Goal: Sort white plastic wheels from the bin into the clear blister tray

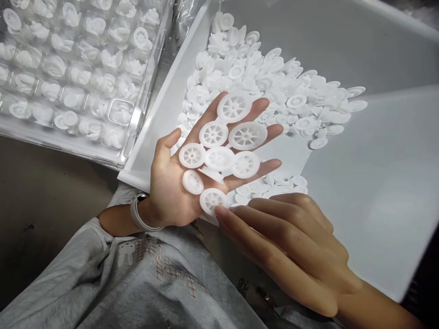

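Observation:
My left hand [173, 198] is palm up with its fingers spread, carrying several small white plastic wheels [213, 133]. Most are spoked discs lying across the fingers and palm; one near the middle is turned on its side. A thicker wheel with a ridged edge [192, 182] rests by the base of the thumb. My right hand [291, 249] comes in from the lower right with its fingers closed together. Its thumb tip touches the rim of a spoked wheel [212, 201] at the palm's edge; the other fingertips are partly hidden.
Beneath my hands, a large white bin [372, 151] holds a heap of similar white pieces [233, 75]. At the upper left is a clear plastic tray [132, 125] of many small compartments containing white parts. The bin's raised wall [171, 87] stands beside the tray.

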Available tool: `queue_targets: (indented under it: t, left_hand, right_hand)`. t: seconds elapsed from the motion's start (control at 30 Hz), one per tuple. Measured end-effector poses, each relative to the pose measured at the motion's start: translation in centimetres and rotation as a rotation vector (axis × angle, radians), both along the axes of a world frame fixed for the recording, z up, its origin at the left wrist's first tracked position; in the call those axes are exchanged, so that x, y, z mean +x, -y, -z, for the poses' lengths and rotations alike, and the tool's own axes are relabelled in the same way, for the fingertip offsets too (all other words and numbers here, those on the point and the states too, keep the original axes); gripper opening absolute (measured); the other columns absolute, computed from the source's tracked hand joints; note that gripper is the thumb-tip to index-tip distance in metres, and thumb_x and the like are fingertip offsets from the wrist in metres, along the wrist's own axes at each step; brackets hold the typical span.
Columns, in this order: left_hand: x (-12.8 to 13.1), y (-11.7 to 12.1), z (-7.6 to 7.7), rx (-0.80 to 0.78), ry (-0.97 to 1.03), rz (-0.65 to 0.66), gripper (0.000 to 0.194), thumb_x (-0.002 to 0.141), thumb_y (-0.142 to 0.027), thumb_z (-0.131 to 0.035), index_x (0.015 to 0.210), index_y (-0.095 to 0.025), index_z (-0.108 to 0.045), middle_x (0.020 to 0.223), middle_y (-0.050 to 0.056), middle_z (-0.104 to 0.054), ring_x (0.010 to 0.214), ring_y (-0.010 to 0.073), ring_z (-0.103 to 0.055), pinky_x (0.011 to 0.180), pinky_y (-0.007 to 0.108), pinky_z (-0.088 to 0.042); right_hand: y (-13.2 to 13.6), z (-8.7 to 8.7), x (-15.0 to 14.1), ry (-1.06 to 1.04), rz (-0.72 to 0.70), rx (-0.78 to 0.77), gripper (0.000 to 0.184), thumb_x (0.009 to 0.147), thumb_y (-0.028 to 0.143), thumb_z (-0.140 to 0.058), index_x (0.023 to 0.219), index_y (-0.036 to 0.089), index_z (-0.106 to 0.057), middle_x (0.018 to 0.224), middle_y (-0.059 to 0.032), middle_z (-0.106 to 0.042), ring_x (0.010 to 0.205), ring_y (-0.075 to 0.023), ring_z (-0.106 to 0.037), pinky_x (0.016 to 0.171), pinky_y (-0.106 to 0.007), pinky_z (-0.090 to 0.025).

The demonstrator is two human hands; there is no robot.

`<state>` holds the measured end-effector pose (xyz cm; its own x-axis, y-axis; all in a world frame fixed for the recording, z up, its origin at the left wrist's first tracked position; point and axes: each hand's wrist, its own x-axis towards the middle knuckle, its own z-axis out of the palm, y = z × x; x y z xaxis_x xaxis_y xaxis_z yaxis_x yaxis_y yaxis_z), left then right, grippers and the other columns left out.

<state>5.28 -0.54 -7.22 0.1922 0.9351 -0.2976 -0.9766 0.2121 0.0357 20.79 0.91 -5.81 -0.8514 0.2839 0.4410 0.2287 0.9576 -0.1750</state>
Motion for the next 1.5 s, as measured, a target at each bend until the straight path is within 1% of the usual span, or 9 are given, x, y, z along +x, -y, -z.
queue_targets:
  t: [0.23,0.37,0.47,0.67,0.83,1.07,1.17,1.33,1.5]
  left_hand:
    - [0.1,-0.1,-0.2,-0.018,-0.015,0.0,0.054,0.097,-0.038,-0.018,0.147,-0.027,-0.033,0.148,0.004,-0.045,0.135,0.0255,-0.042,0.114,0.051,-0.03]
    - [0.0,-0.2,-0.4,-0.053,0.013,0.003,0.052,0.097,-0.037,-0.021,0.145,-0.027,-0.037,0.145,0.003,-0.049,0.136,0.0266,-0.043,0.115,0.054,-0.029]
    - [0.1,-0.2,-0.4,-0.081,0.0,0.005,0.052,0.096,-0.038,-0.023,0.145,-0.028,-0.038,0.144,0.002,-0.051,0.136,0.0266,-0.043,0.115,0.055,-0.027]
    - [0.2,0.0,0.2,-0.035,-0.013,0.024,0.051,0.095,-0.038,-0.025,0.143,-0.031,-0.041,0.143,0.0,-0.051,0.138,0.0264,-0.042,0.116,0.055,-0.032]
    - [0.3,-0.1,0.3,-0.004,0.05,0.012,0.052,0.094,-0.038,-0.026,0.142,-0.032,-0.042,0.139,-0.002,-0.055,0.139,0.0253,-0.042,0.115,0.052,-0.036]
    - [0.5,-0.1,0.1,0.016,-0.082,-0.036,0.054,0.094,-0.038,-0.025,0.146,-0.031,-0.037,0.149,-0.001,-0.044,0.14,0.0268,-0.037,0.12,0.046,-0.028]
    - [0.5,-0.2,0.0,-0.015,-0.102,-0.062,0.055,0.095,-0.036,-0.025,0.149,-0.03,-0.031,0.15,0.001,-0.043,0.14,0.0274,-0.038,0.117,0.045,-0.035]
    - [0.4,-0.1,0.0,0.004,-0.085,-0.126,0.055,0.094,-0.031,-0.032,0.149,-0.029,-0.03,0.149,0.002,-0.043,0.138,0.0269,-0.041,0.107,0.041,-0.047]
    - [0.4,-0.1,0.3,0.003,-0.076,-0.121,0.055,0.094,-0.03,-0.028,0.149,-0.03,-0.029,0.145,-0.002,-0.048,0.136,0.0224,-0.042,0.112,0.038,-0.042]
  right_hand:
    - [-0.2,0.1,-0.2,-0.003,0.006,0.053,0.027,0.084,0.004,-0.052,0.072,0.019,-0.072,0.068,-0.0033,-0.069,0.06,-0.0158,-0.06,0.045,-0.03,-0.043]
    - [-0.2,0.0,0.1,-0.004,0.001,0.039,0.021,0.083,0.004,-0.056,0.077,0.016,-0.072,0.068,-0.0049,-0.07,0.06,-0.0162,-0.06,0.046,-0.03,-0.043]
    - [-0.1,0.3,0.0,-0.026,0.046,-0.055,0.014,0.08,0.005,-0.063,0.089,0.012,-0.071,0.072,-0.0072,-0.07,0.065,-0.018,-0.062,0.049,-0.032,-0.045]
    - [-0.1,1.3,-1.0,-0.162,0.01,-0.099,0.022,0.074,0.008,-0.071,0.095,0.009,-0.068,0.081,-0.0101,-0.071,0.069,-0.0194,-0.063,0.049,-0.032,-0.044]
    - [-0.1,0.1,-0.7,-0.031,0.133,-0.229,0.03,0.079,0.006,-0.065,0.108,0.012,-0.063,0.1,-0.0098,-0.069,0.085,-0.0216,-0.063,0.065,-0.037,-0.051]
    - [-0.4,-0.1,-2.0,-0.043,0.384,-0.054,0.024,0.078,0.013,-0.071,0.098,0.018,-0.06,0.082,-0.0056,-0.056,0.067,-0.0152,-0.047,0.054,-0.032,-0.04]
    - [-0.4,-0.2,-2.6,-0.085,0.417,-0.188,0.019,0.079,0.015,-0.07,0.093,0.021,-0.059,0.08,-0.0036,-0.051,0.068,-0.0141,-0.048,0.053,-0.031,-0.04]
    - [-0.7,-0.6,-2.2,-0.135,0.493,-0.615,0.007,0.086,0.017,-0.064,0.086,0.021,-0.059,0.075,-0.0013,-0.049,0.065,-0.0112,-0.048,0.046,-0.026,-0.038]
    - [-0.7,0.0,-1.5,-0.202,0.565,-0.81,0.01,0.085,0.025,-0.066,0.078,0.021,-0.061,0.067,0.001,-0.049,0.055,-0.0089,-0.042,0.042,-0.025,-0.033]
